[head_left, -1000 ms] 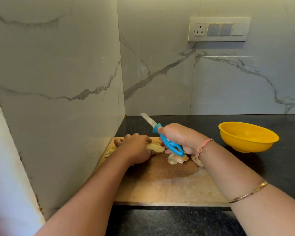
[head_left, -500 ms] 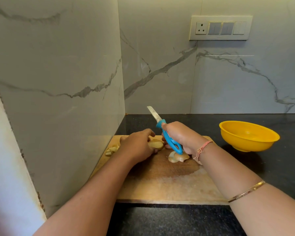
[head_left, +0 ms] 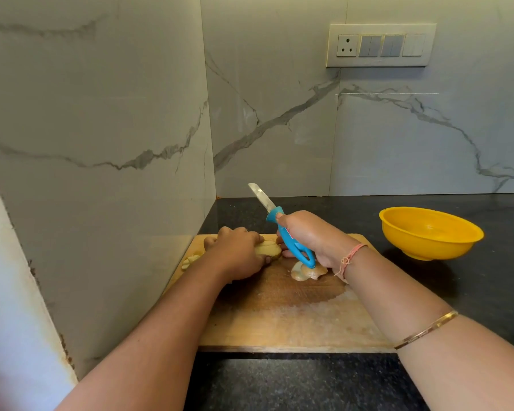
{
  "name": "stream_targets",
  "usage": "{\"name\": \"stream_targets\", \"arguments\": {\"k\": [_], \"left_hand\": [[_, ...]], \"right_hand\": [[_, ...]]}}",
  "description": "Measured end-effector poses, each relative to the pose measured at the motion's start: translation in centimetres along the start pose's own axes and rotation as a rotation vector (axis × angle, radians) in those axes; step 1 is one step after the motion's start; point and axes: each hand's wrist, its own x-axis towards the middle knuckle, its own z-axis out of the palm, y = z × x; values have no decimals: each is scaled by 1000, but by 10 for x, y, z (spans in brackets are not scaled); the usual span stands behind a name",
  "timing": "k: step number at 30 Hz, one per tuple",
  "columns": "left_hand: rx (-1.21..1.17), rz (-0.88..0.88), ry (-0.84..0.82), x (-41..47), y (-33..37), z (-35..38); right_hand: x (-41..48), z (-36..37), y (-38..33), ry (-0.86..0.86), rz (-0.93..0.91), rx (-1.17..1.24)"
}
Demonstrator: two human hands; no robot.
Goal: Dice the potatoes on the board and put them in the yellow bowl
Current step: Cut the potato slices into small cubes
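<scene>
A wooden cutting board (head_left: 279,321) lies on the black counter. My left hand (head_left: 238,252) curls over a pale potato piece (head_left: 269,250) at the board's far end. My right hand (head_left: 312,237) grips a blue-handled knife (head_left: 291,241); its blade points up and away, lifted off the board. Another potato piece (head_left: 306,272) lies under my right wrist. Small cut bits (head_left: 192,258) sit at the board's left edge. The yellow bowl (head_left: 431,232) stands to the right on the counter, with nothing visible inside.
Marble walls meet in a corner right behind and left of the board. A socket and switch panel (head_left: 380,45) is on the back wall. Black counter (head_left: 309,384) runs in front of the board and around the bowl.
The knife blade has tilted further upward, away from the board. My left hand shifted slightly on the potato piece. The bowl has not moved.
</scene>
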Motion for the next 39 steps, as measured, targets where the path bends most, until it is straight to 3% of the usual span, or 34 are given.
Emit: {"name": "stream_targets", "arguments": {"k": [3,13,23,39], "left_hand": [[-31,-16,28,0,0,1],[-78,-59,84,-6,3,1],[-123,-80,98,-7,5,2],[-138,-108,141,-5,4,5]], "right_hand": [[-7,-7,-3,-9,12,1],[-59,-18,7,88,-157,-712],[-70,-16,12,47,-125,-708],[-85,-2,-11,-25,-134,-908]]}}
